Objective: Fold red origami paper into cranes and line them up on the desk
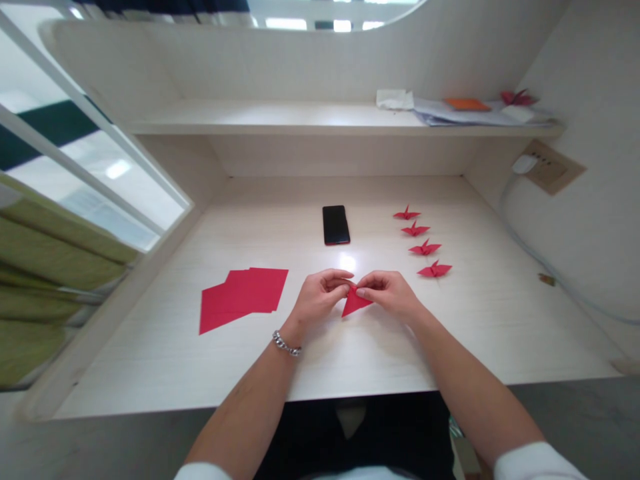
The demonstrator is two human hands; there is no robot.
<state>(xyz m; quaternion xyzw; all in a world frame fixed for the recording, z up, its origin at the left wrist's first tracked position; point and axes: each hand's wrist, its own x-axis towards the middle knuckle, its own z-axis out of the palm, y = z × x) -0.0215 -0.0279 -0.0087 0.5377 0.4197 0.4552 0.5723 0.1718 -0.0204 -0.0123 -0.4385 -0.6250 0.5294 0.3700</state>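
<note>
A folded piece of red origami paper [354, 305] is pinched between my two hands over the desk, one corner pointing down toward me. My left hand [323, 295] grips its upper left edge between thumb and fingers. On the other side, my right hand [389, 293] pinches the top right part, thumb in front. The fingers hide the upper part of the fold. Flat red paper sheets [245, 295] overlap to the left of my left hand. Several folded red paper cranes stand in a row to the right, the closest crane [435, 269] beyond my right hand.
A black phone [336, 225] lies beyond my hands on the pale desk [150, 347]. A shelf [280, 115] above the back holds papers [450, 115], an orange square [467, 105] and a red paper figure [519, 98]. At right, a white cable [530, 250] runs from a socket [555, 167].
</note>
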